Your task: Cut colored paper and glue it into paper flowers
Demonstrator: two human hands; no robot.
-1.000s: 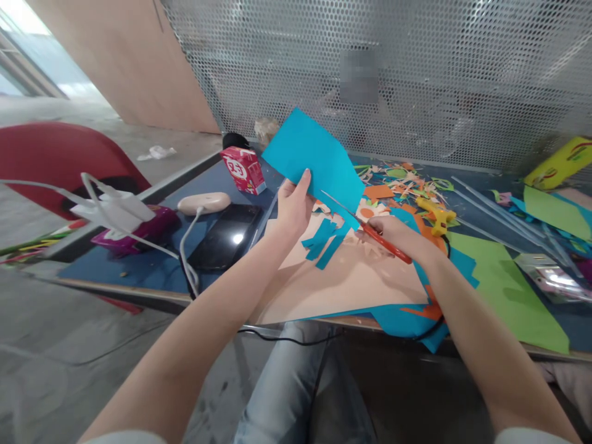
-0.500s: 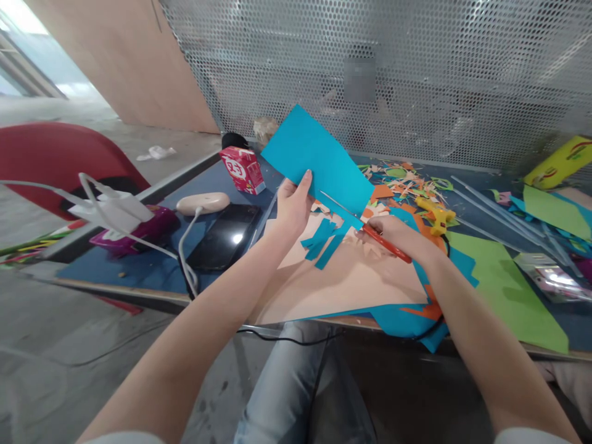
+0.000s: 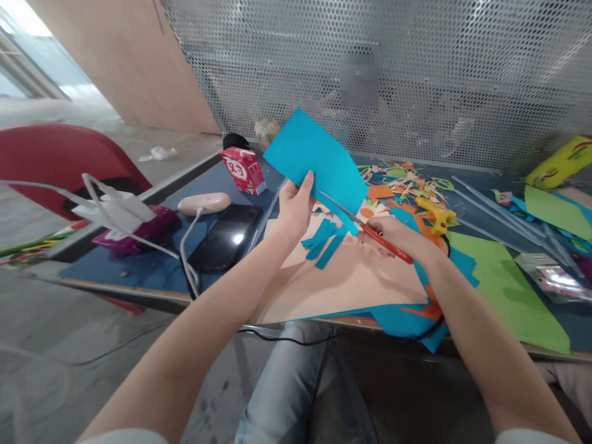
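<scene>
My left hand (image 3: 293, 206) grips a blue paper sheet (image 3: 314, 159) by its lower edge and holds it up, tilted, above the table. My right hand (image 3: 398, 237) is closed on orange-handled scissors (image 3: 370, 229); their blades reach into the sheet's lower right edge. Several cut blue strips (image 3: 324, 239) lie below on a peach paper sheet (image 3: 342, 283).
A black phone (image 3: 226, 237), a red carton (image 3: 243, 170), a white charger with cable (image 3: 115, 209) and a pink case (image 3: 139, 231) lie at the left. A yellow glue gun (image 3: 437, 216), paper scraps (image 3: 402, 179), green paper (image 3: 509, 290) and glue sticks (image 3: 499, 216) lie right. A perforated metal screen (image 3: 416, 74) backs the table.
The scissor blades have moved along the sheet's lower edge, and the sheet has shifted slightly in my left hand. Both hands stay nearly where they were.
</scene>
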